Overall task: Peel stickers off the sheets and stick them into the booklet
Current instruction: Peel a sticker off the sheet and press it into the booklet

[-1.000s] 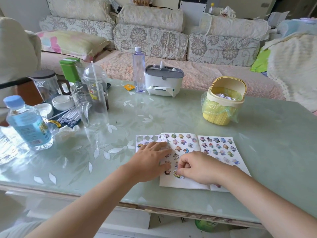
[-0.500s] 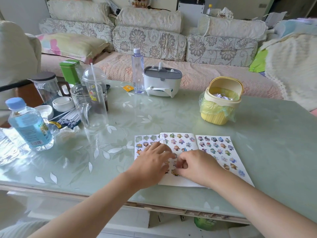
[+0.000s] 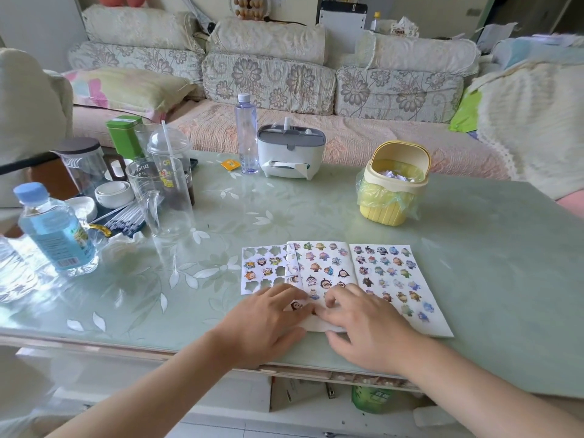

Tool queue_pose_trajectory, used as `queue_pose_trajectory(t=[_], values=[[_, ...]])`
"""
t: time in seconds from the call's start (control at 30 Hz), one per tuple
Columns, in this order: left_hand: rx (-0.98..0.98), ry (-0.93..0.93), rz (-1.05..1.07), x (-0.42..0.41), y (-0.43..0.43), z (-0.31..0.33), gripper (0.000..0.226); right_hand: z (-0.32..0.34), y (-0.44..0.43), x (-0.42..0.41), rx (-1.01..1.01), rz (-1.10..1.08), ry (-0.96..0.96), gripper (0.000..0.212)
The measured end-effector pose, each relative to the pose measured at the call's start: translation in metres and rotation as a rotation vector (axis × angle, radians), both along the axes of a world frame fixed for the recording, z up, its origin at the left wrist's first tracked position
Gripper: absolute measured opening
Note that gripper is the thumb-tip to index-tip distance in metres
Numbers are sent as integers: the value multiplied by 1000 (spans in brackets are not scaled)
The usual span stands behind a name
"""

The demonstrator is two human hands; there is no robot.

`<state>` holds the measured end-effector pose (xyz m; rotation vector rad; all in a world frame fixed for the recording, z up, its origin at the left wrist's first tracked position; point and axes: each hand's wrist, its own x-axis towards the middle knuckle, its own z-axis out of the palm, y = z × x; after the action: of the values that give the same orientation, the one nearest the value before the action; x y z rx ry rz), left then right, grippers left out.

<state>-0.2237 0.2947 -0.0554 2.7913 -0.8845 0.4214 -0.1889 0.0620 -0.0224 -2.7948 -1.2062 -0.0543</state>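
An open booklet (image 3: 354, 273) lies near the table's front edge, both pages covered with small cartoon stickers. A sticker sheet (image 3: 262, 267) with several cut-out gaps sticks out from under its left page. My left hand (image 3: 268, 320) rests flat on the lower left page and the sheet's bottom edge. My right hand (image 3: 366, 324) lies on the lower middle of the booklet, fingertips pressing down by a dark round sticker (image 3: 296, 305) between the two hands. The lower part of the left page is hidden under my hands.
A yellow mini bin (image 3: 395, 181) stands behind the booklet. A grey tissue box (image 3: 289, 153) and a clear bottle (image 3: 246, 134) stand at the back. Cups, a glass mug (image 3: 161, 197), a blue water bottle (image 3: 53, 229) and a green tin (image 3: 124, 137) crowd the left side.
Both hands have slid nearer to the front edge of the booklet. My right hand has gone from a curled pinch to flatter fingers pressing on the page.
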Motion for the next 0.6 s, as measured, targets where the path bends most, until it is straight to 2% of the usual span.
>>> queue_pose_trajectory(t=[0.13,0.3,0.47,0.6], values=[[-23,1,-44,-7,0,3,36,0,-2,-3,-31,17,-66,42],[-64,-7,-45,-8,-3,0,36,-7,-5,-4,10,9,-47,42],[-100,-19,-17,-8,-5,-4,34,-11,-11,-2,71,18,-42,33],[-139,-24,-33,-7,-5,-5,32,-11,-10,-3,57,58,-33,37]])
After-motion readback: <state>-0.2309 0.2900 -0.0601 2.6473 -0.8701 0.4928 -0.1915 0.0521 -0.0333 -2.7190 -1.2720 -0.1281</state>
